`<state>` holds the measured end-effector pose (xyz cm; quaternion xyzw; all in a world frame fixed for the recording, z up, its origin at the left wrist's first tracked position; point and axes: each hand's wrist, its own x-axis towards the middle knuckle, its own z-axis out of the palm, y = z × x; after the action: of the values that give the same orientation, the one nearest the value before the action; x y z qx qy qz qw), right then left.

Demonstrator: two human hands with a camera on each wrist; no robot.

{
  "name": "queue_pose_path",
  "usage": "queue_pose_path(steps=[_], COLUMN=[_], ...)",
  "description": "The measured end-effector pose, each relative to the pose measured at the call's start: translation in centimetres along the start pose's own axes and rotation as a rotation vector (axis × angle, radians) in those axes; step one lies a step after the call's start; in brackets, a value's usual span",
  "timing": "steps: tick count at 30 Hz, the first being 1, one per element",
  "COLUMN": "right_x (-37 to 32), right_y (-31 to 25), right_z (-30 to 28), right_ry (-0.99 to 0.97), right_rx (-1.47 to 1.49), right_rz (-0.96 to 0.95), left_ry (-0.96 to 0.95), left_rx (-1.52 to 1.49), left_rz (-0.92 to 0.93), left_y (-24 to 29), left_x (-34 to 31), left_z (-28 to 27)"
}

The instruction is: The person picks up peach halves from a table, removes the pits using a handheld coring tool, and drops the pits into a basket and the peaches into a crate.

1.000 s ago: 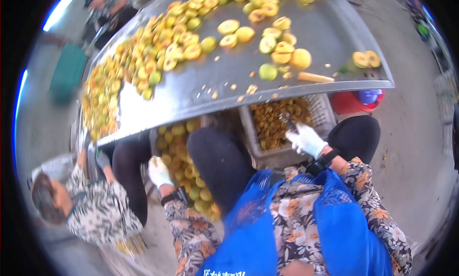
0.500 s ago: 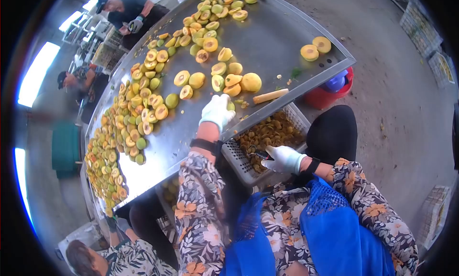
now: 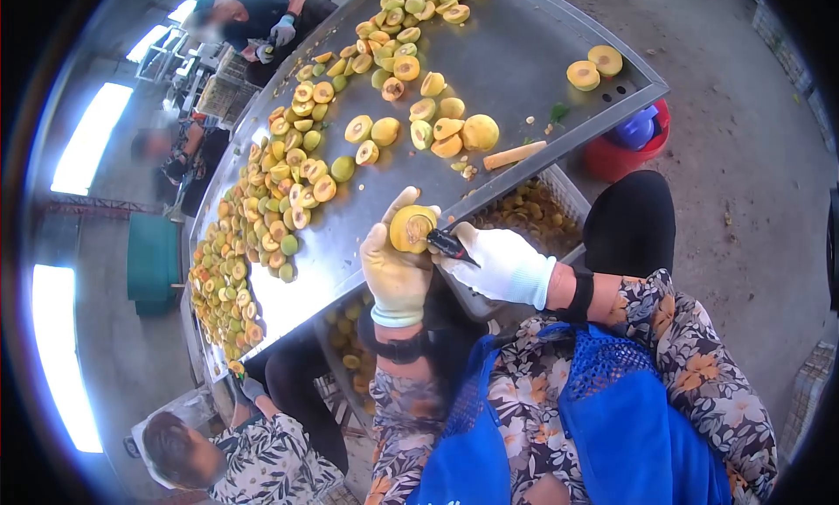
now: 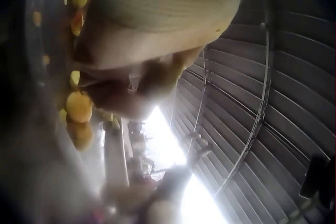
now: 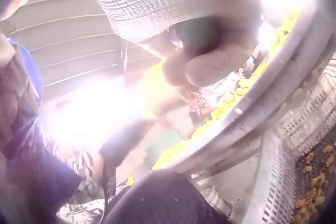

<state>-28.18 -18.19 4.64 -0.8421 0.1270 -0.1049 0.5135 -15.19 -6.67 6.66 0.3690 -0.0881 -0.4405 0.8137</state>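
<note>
In the head view my gloved left hand (image 3: 398,278) holds a yellow peach half (image 3: 409,226), its cut face with the brown hollow turned up, near the table edge. My right hand (image 3: 505,267), in a white glove, grips a black-handled pitting tool (image 3: 449,245). The tool's end meets the cut face of the peach half; its tip is hidden there. In the right wrist view, curled fingers wrap the dark handle (image 5: 199,34). The left wrist view shows the glove (image 4: 168,3) up close, with the fruit hidden.
The metal table (image 3: 516,59) bears a long heap of peach halves (image 3: 262,208) and a wooden stick (image 3: 514,155). Below its edge stand a white crate (image 3: 566,195) of small brown pieces and a red bucket (image 3: 625,155). Another person (image 3: 210,452) sits at left.
My left hand first hung low at left, then reached onto the table, and is now back before me with a peach half. The right hand rose from above the crate, bringing the tool to the fruit.
</note>
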Motion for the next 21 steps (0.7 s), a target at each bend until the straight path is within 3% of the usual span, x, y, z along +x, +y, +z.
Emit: queue_pose_path(steps=[2,5,7,9,10,12,13,14,16,17,20,21], right_x=[-0.4,-0.6,-0.7,-0.4,-0.4,0.0,0.4,0.5,0.2,-0.3,-1.5,-1.8], right_y=[-0.3,-0.6,-0.4,-0.1,0.2,-1.1,-1.1,-0.6,1.1,1.6,2.0,2.2], right_z=[0.4,0.8,1.3,1.5,1.1,-1.4,-1.6,-1.9,-2.3,-2.1,0.4,1.2], right_ry=[0.003,-0.029,-0.067,-0.072,-0.074,-0.584,-0.664,-0.667,-0.935,-0.970,-0.835,-0.770], right_rx=[-0.018,-0.023,-0.011,0.069,0.067,0.429,0.469,0.468,0.825,1.090,1.248,1.200], right_rz=[-0.013,-0.008,0.009,-0.118,-0.117,0.329,0.427,0.428,0.363,0.430,0.296,0.242], left_ry=[0.043,0.217,0.242,0.299,0.301,0.283,0.285,0.185,0.087,0.039,0.014,0.170], left_rx=[0.095,0.568,0.674,0.747,0.744,0.779,0.778,0.855,0.929,0.808,0.233,0.200], left_rz=[0.064,0.397,0.470,0.567,0.566,0.471,0.470,0.423,0.371,0.302,0.071,0.059], left_y=[-0.8,-2.4,-2.6,-3.0,-2.9,-2.7,-2.3,-1.9,-1.7,-1.9,-3.0,-3.2], left_x=[-0.4,-0.1,-0.3,-0.1,-0.3,-0.6,-0.8,-0.9,-1.1,-1.0,-0.1,0.2], left_z=[-0.1,-0.1,0.3,0.3,0.2,0.1,0.1,0.2,0.2,0.2,-0.1,-0.1])
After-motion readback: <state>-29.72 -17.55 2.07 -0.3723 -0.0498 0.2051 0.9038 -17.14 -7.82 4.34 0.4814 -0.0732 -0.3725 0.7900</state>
